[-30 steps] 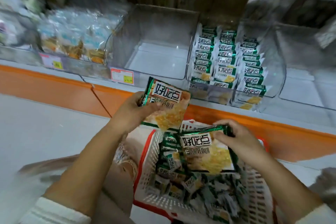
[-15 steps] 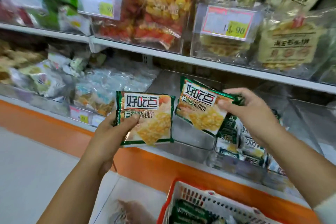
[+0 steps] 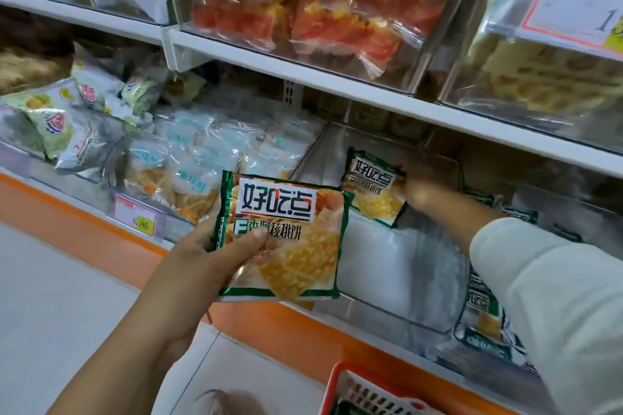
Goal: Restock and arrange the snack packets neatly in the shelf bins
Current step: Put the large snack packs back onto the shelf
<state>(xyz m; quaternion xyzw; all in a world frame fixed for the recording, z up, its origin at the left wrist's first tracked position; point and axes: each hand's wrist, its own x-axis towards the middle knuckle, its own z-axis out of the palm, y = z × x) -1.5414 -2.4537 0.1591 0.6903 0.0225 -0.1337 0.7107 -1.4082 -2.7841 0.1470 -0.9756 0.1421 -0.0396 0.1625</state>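
Note:
My left hand (image 3: 205, 256) grips a green-edged snack packet (image 3: 283, 239) with yellow biscuits printed on it, held upright in front of the shelf edge. Reaching deep into a clear plastic shelf bin (image 3: 397, 266), my right hand (image 3: 421, 185) holds a second packet (image 3: 374, 189) of the same kind near the bin's back. Apart from that packet the bin shows only its pale floor. To its right, a neighbouring bin (image 3: 485, 337) holds more of these packets, partly hidden by my right sleeve.
A red-rimmed white basket (image 3: 364, 394) shows at the bottom edge. Bins of clear-wrapped snacks (image 3: 188, 172) and a price label (image 3: 135, 217) sit left of the open bin. The shelf above (image 3: 337, 81) carries red and yellow packs. An orange strip (image 3: 286, 320) runs under the shelf.
My right hand has moved its packet from in front of the shelf into the back of the clear bin. The left hand's packet has shifted slightly right; the view has moved closer.

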